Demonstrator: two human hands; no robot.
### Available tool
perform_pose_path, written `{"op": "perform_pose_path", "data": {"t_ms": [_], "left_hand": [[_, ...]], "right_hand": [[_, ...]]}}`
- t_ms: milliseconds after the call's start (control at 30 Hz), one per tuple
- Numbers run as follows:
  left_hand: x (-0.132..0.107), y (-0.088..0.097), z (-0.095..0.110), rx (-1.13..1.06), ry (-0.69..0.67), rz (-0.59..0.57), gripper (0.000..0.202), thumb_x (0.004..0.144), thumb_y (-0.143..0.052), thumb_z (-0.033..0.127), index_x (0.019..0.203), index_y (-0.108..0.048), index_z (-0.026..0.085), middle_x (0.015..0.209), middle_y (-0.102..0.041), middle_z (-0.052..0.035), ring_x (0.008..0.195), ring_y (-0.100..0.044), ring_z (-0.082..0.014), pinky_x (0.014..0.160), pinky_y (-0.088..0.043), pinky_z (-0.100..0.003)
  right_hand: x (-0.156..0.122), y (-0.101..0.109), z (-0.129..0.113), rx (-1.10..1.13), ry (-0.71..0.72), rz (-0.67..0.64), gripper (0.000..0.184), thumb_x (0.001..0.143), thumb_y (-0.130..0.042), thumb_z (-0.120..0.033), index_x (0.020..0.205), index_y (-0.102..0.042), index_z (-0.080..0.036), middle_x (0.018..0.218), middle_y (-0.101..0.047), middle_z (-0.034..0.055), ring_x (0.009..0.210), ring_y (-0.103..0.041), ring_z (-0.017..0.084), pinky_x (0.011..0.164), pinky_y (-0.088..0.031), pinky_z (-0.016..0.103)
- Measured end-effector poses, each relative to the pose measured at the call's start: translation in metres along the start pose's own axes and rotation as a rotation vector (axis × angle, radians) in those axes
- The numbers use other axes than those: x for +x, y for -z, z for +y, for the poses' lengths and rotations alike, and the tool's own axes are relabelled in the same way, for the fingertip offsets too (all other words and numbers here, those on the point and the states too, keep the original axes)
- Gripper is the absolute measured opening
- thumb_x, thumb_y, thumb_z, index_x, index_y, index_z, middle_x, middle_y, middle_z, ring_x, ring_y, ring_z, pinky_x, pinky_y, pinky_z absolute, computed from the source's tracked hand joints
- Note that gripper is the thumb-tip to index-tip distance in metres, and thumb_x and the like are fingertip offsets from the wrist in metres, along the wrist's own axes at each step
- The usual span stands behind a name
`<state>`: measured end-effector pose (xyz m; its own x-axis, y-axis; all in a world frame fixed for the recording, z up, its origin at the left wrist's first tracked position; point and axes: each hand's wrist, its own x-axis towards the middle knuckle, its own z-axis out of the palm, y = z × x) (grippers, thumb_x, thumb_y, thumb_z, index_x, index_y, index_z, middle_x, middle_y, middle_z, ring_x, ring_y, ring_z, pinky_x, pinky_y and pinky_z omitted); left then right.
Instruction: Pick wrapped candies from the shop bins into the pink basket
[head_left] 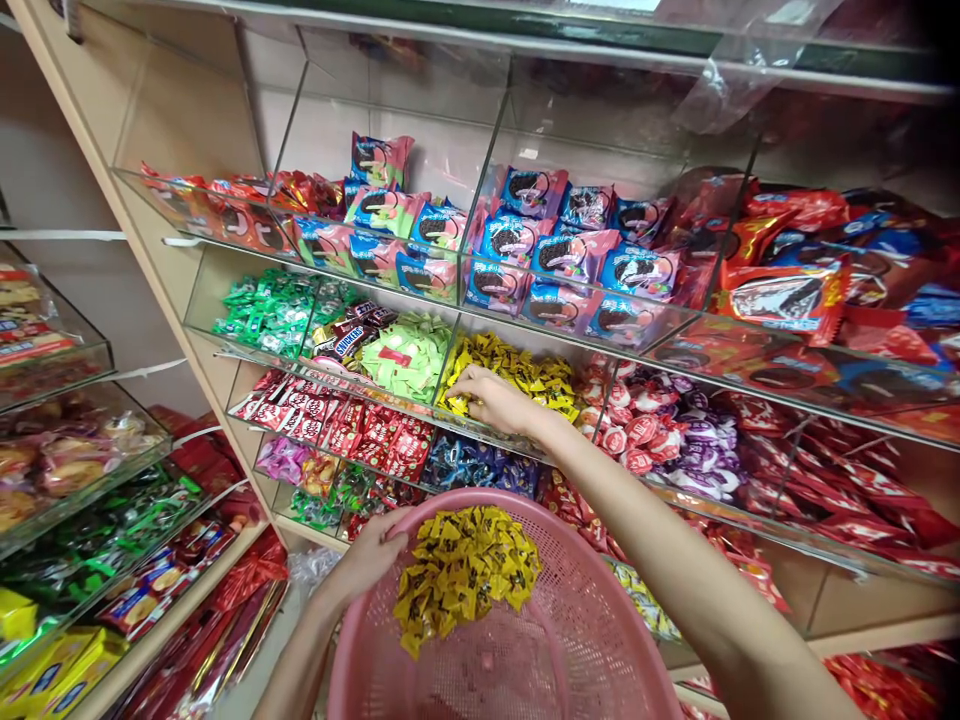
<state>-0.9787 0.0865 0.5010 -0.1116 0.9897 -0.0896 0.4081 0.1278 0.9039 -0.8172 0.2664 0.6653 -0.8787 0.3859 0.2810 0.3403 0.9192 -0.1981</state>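
My left hand (375, 548) is closed round the left rim of a pink plastic basket (600, 600), tilted towards me with mesh sides and bottom. Yellow-wrapped candies (469, 570) lie in a heap against its far side. My right arm stretches over the basket to a clear shelf bin, where more yellow-wrapped candies (536, 375) are piled. There my right hand (495, 398) rests at the pile's front left, its fingers curled down against the candies. Its fingertips are partly hidden. Left of that bin are light-green-wrapped candies (409, 355); to its right are red and white ones (645, 435).
Clear-fronted shelves rise in tiers ahead. Blue and pink cookie packs (570, 250) fill the row above my right hand. Dark blue packets (480, 465) lie below. A wooden side panel (150, 260) separates another snack rack on the left. A plastic bag (739, 65) hangs top right.
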Motion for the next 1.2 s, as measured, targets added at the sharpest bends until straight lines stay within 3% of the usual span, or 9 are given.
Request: {"op": "perform_pose_path", "data": {"t_ms": [167,367,467,567,733,967,1200], "left_hand": [[0.000,0.000,-0.003,-0.001,0.010,0.019,0.049,0.071,-0.045,0.020,0.118,-0.057,0.017,0.122,-0.058,-0.0032,0.116,-0.047,-0.0226,0.101,-0.033,-0.033],[0.000,0.000,-0.006,0.017,-0.017,-0.007,0.050,0.071,-0.042,0.020,0.118,-0.057,0.016,0.119,-0.060,-0.0034,0.111,-0.051,-0.0224,0.096,-0.038,-0.033],[0.000,0.000,-0.003,0.000,0.021,0.030,0.049,0.068,-0.047,0.023,0.115,-0.060,0.016,0.118,-0.060,-0.0046,0.112,-0.051,-0.0228,0.098,-0.036,-0.033],[-0.001,0.000,0.001,-0.037,0.051,0.064,0.049,0.065,-0.051,0.024,0.112,-0.061,0.016,0.119,-0.060,-0.0054,0.114,-0.050,-0.0232,0.101,-0.034,-0.034],[-0.001,0.000,0.004,-0.057,0.043,0.048,0.048,0.065,-0.050,0.023,0.111,-0.062,0.017,0.118,-0.060,-0.0042,0.114,-0.050,-0.0225,0.101,-0.033,-0.035],[0.000,0.000,0.002,-0.005,0.014,0.009,0.051,0.069,-0.046,0.022,0.118,-0.057,0.012,0.122,-0.057,-0.0060,0.116,-0.048,-0.0208,0.102,-0.032,-0.033],[-0.003,0.001,0.007,-0.007,0.042,0.025,0.050,0.068,-0.047,0.022,0.116,-0.059,0.016,0.120,-0.059,-0.0035,0.116,-0.049,-0.0216,0.102,-0.033,-0.033]], "right_hand": [[-0.001,0.004,0.001,-0.036,-0.050,-0.003,0.028,0.071,-0.053,-0.005,0.096,-0.061,-0.015,0.094,-0.051,0.0053,0.088,-0.048,0.017,0.079,-0.038,0.029],[-0.014,0.004,0.009,-0.011,-0.039,0.183,0.012,0.074,-0.054,-0.013,0.085,-0.057,-0.016,0.098,-0.049,0.0043,0.090,-0.047,0.015,0.080,-0.037,0.028],[-0.017,0.003,0.013,0.004,-0.025,0.198,0.007,0.074,-0.055,-0.012,0.079,-0.057,-0.017,0.092,-0.054,0.0028,0.085,-0.048,0.015,0.080,-0.036,0.028],[-0.019,0.001,0.015,0.013,-0.057,0.170,0.007,0.073,-0.058,-0.013,0.080,-0.058,-0.017,0.081,-0.058,0.0007,0.077,-0.048,0.014,0.075,-0.037,0.027],[-0.020,-0.001,0.015,0.020,-0.056,0.146,0.024,0.077,-0.058,-0.018,0.101,-0.060,-0.019,0.083,-0.060,0.0010,0.078,-0.050,0.014,0.073,-0.037,0.026],[-0.016,-0.001,0.008,-0.014,-0.030,0.121,0.022,0.079,-0.060,-0.026,0.098,-0.063,-0.015,0.083,-0.060,0.0041,0.079,-0.052,0.014,0.074,-0.039,0.027],[-0.013,-0.004,0.013,0.070,-0.067,0.201,0.008,0.077,-0.060,-0.018,0.084,-0.062,-0.014,0.080,-0.059,0.0031,0.076,-0.052,0.013,0.072,-0.040,0.026]]}}
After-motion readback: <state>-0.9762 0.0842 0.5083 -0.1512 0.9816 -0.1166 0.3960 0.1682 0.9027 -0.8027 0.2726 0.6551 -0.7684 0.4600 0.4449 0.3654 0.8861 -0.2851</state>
